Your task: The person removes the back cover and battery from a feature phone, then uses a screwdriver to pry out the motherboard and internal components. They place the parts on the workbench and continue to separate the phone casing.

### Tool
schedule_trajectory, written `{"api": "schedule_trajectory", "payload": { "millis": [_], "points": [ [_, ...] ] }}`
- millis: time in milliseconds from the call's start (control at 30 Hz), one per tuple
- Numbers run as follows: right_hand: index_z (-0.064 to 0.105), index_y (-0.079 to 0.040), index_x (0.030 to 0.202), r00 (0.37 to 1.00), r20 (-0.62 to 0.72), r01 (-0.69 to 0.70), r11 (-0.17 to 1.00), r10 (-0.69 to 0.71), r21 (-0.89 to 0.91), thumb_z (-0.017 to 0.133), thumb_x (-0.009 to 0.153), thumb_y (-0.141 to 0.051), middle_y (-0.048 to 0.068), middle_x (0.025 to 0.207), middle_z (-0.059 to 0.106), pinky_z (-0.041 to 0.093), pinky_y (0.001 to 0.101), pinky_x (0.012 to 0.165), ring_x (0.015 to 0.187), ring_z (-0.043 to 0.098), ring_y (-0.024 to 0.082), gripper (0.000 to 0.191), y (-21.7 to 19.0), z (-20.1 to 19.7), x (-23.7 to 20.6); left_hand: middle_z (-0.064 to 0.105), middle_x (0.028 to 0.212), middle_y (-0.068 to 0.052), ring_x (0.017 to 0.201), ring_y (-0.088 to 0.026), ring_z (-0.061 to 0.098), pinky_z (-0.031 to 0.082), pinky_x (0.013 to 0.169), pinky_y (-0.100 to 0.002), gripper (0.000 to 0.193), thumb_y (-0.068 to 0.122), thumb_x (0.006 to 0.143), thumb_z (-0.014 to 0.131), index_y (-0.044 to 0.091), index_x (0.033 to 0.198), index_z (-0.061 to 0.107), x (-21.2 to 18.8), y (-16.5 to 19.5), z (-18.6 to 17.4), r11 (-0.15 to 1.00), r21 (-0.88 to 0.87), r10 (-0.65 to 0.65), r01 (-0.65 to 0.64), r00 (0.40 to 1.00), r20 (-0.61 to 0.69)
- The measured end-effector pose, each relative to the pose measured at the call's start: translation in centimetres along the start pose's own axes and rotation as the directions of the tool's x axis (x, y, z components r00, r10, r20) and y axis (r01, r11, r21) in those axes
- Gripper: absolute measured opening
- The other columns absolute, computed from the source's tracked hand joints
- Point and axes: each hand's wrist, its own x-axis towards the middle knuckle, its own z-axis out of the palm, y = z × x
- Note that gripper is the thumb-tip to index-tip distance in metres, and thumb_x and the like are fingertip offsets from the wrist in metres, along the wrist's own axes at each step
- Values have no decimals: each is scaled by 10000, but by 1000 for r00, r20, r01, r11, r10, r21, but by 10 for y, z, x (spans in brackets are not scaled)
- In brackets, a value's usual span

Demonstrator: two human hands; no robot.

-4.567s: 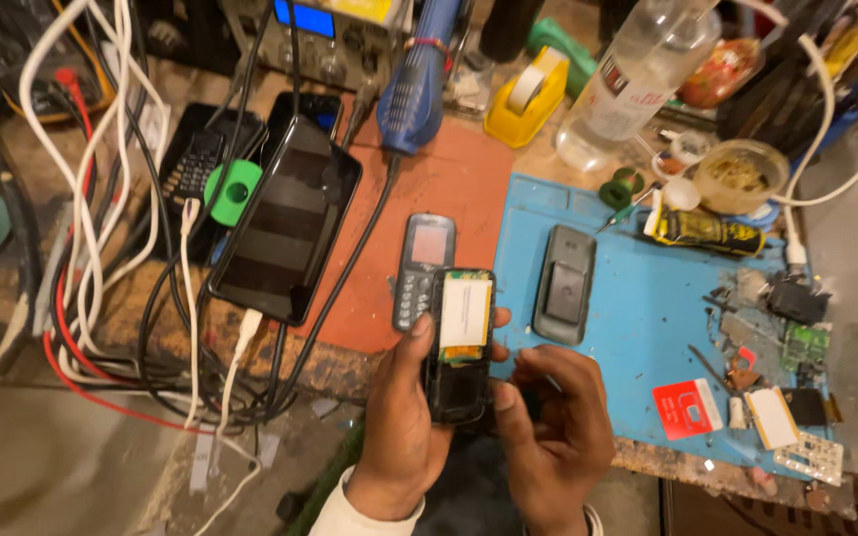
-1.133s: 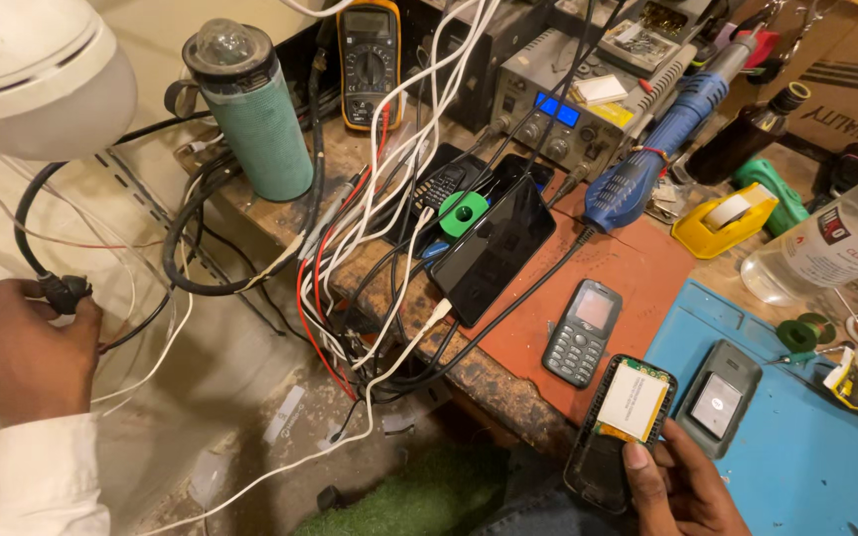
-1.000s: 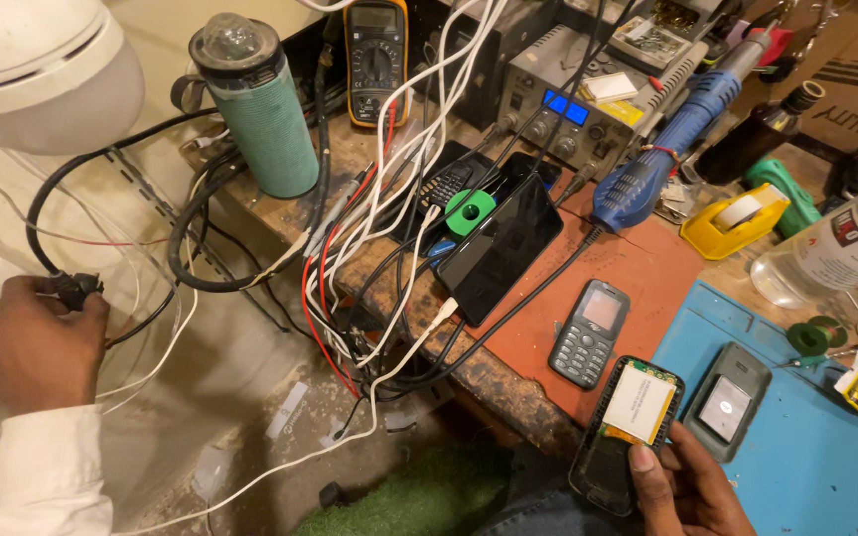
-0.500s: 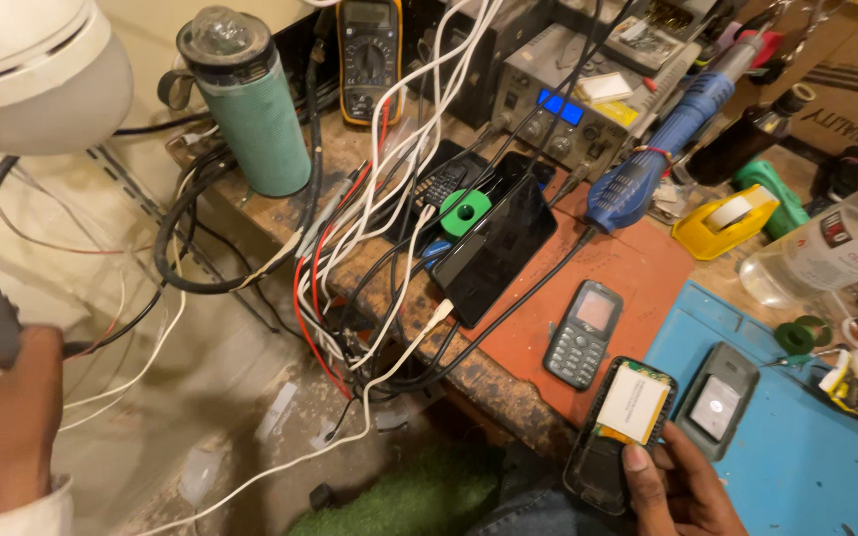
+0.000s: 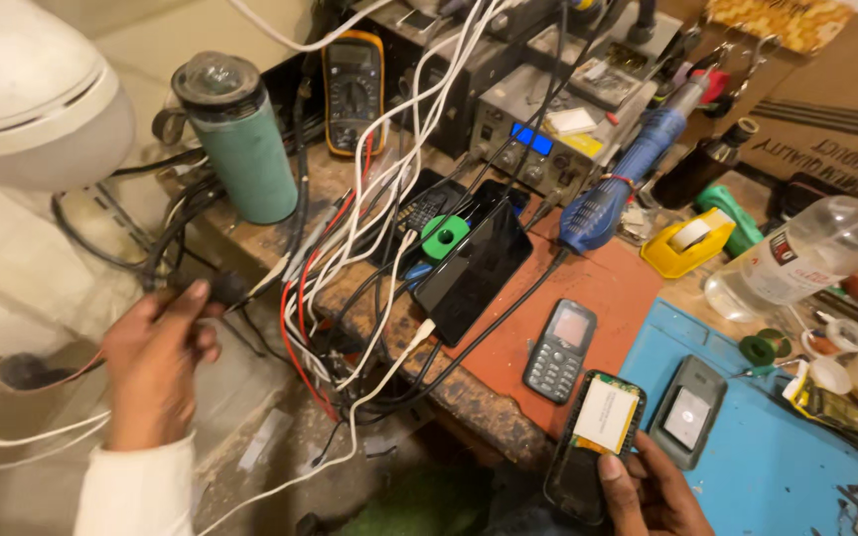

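Cluttered workbench [image 5: 508, 417], blue mat [image 5: 777, 467], tangled cables [image 5: 359, 228]

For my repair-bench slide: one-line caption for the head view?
Right hand holds an opened phone at the bench edge while left hand grips a black cable plug.

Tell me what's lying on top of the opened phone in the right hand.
A white rectangular battery sits on the opened phone, framed by the green board edge. The right hand grips the phone's lower end, thumb on its face. What lies beneath the battery is covered.
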Motion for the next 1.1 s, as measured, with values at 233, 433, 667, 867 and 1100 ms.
{"api": "schedule_trajectory", "payload": {
  "millis": [233,433,667,867,1100],
  "points": [
    [573,75,1380,998,22,51,985,-56,165,681,932,-14,225,1120,745,556,345,957,1048,737,230,469,38,-5,12,661,800,-92,489,-69,422,292,412,-238,240,190,977,744,-42,987,680,15,-5,16,983,181,-8,18,998,-59],
    [600,33,1381,982,120,-142,989,147,-45,705,876,-75,255,1008,783,569,388,874,943,769,281,527,59,-12,31,735,860,-91,486,-66,467,369,421,-234,237,183,942,723,-39,1009,676,24,-7,11,998,44,41,-40,999,-33],
    [628,43,1356,1000,-5,-13,1000,13,-8,728,877,-46,229,946,783,551,336,807,841,743,230,498,49,-4,14,688,818,-63,480,-55,358,277,415,-243,263,188,956,711,-54,1055,686,24,-18,8,975,213,-59,66,997,-42],
    [639,59,1325,998,-52,23,998,-27,-61,732,889,-19,203,985,761,554,328,876,918,730,204,452,19,-3,2,609,752,-153,506,-119,415,299,459,-311,344,286,994,779,-44,1020,682,19,-33,-3,884,467,51,-8,995,-80],
    [600,63,1370,988,53,143,990,-143,6,692,1023,-53,193,1094,728,545,353,1000,1021,708,192,377,35,-11,5,662,1016,-219,960,-390,614,490,844,-474,466,360,878,859,-65,1013,724,19,-58,-11,392,834,637,-388,768,59]
  ]
}}
